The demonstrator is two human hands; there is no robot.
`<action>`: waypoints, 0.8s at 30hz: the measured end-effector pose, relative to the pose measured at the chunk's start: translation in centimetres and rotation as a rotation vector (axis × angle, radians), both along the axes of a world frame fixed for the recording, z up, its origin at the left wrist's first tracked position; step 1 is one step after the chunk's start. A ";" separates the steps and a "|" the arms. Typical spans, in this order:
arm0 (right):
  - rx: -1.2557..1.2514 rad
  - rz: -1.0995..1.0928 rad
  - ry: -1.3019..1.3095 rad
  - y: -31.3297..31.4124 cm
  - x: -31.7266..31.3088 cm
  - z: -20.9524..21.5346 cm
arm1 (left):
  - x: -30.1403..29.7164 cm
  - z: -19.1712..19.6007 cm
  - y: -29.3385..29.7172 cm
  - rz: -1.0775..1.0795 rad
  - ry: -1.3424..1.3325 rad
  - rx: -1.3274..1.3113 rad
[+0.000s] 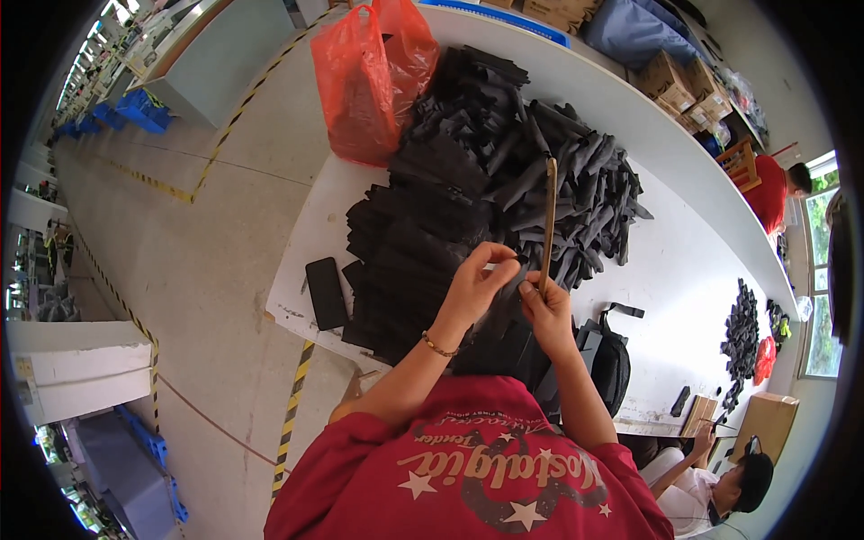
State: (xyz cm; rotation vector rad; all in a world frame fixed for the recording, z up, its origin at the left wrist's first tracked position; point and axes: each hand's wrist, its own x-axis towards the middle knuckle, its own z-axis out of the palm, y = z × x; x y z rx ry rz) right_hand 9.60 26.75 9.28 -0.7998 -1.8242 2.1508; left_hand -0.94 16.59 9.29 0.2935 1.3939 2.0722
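Observation:
My right hand (546, 315) is closed round the lower end of a long, thin, slightly curved brown stick (550, 207), which points away from me over the black pieces. Close beside it on the left, my left hand (477, 288) has thumb and fingers pinched together. What that pinch holds, if anything, is too small and dark to tell. Under and before both hands lies a wide heap of flat black sheet pieces (414, 243). Farther off to the right is a pile of rolled or folded black strips (585, 180).
A black phone (326, 294) lies at the white table's (301, 236) left edge. A red plastic bag (360, 90) stands at the far left corner. On the right are a black bag (612, 369) and another black pile (741, 333); a co-worker (720, 481) sits beyond.

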 end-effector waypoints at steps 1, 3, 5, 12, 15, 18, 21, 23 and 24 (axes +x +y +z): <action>0.019 0.025 -0.014 0.0 0.0 -0.2 | -0.1 -0.5 -0.1 -0.003 -0.002 -0.001; 0.037 0.056 -0.026 -0.2 -0.1 -0.2 | -0.9 -1.6 -0.5 -0.007 0.011 -0.019; 0.062 0.093 0.003 -0.4 -0.3 -0.1 | -0.9 -2.2 -0.2 0.006 -0.103 -0.007; 0.029 0.082 -0.022 -0.5 -0.2 -1.2 | -1.0 -2.2 -0.3 0.091 -0.173 0.079; 0.074 0.115 -0.065 0.0 0.0 -0.9 | -3.0 -2.1 -1.1 0.319 -0.294 0.151; 0.465 0.036 -0.110 3.5 -1.4 1.9 | -6.5 -2.4 -4.0 0.505 -0.096 -0.012; 0.740 -0.334 -0.088 9.8 -3.9 5.7 | -7.1 -2.5 -7.1 0.246 0.442 -0.338; 0.877 -0.474 0.006 11.7 -4.5 6.7 | -7.0 -3.5 -8.2 0.005 0.734 -0.512; 0.853 -0.405 -0.041 12.2 -4.1 6.1 | -7.0 -4.7 -8.7 -0.065 1.017 -0.561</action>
